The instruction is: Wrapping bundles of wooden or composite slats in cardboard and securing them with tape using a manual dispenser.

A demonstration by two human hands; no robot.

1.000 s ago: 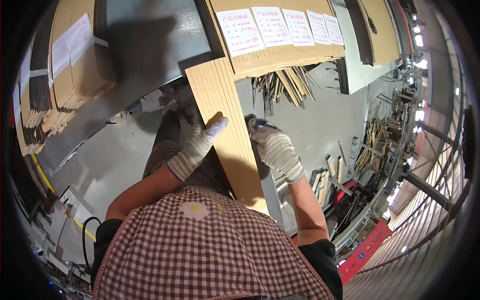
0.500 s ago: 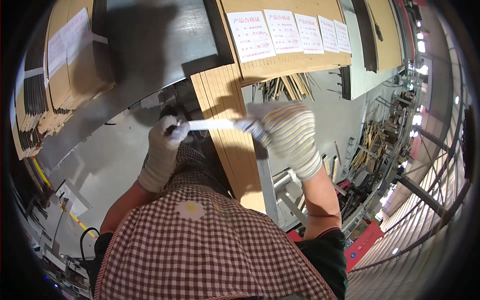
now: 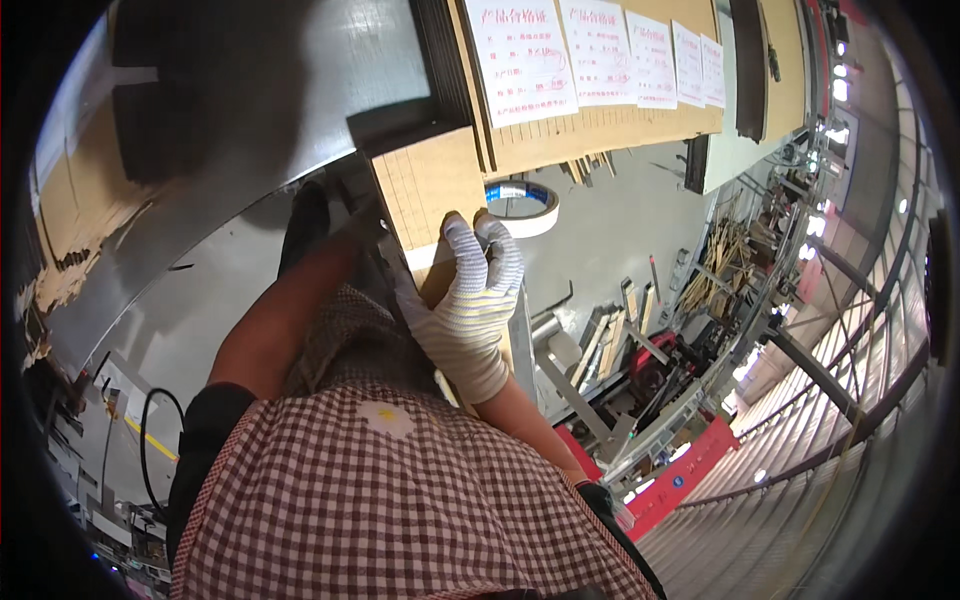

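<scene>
A narrow stack of tan boards (image 3: 425, 185) runs from the table edge toward my body, with a strip of white tape (image 3: 425, 256) across its top. My right hand (image 3: 470, 310), in a striped knit glove, is closed over the stack, thumb by the left side and fingers bent over the top. Just beyond the fingertips, at the stack's right edge, sits a roll of white tape (image 3: 540, 222) with a blue inner core. My left forearm (image 3: 280, 310) reaches in toward the stack's left side; shadow and the stack hide that hand, so its grip cannot be made out.
Larger tan board stacks with paper labels (image 3: 520, 65) lie ahead on the dark tabletop (image 3: 360, 50). More board stacks (image 3: 95, 215) stand at the left. On the floor at right are scrap strips (image 3: 735, 250) and a metal frame (image 3: 575, 375).
The tape stretched between my hands now lies across the stack. My right hand came down and left onto the boards; my left hand went forward out of sight. The roll is now beside the stack.
</scene>
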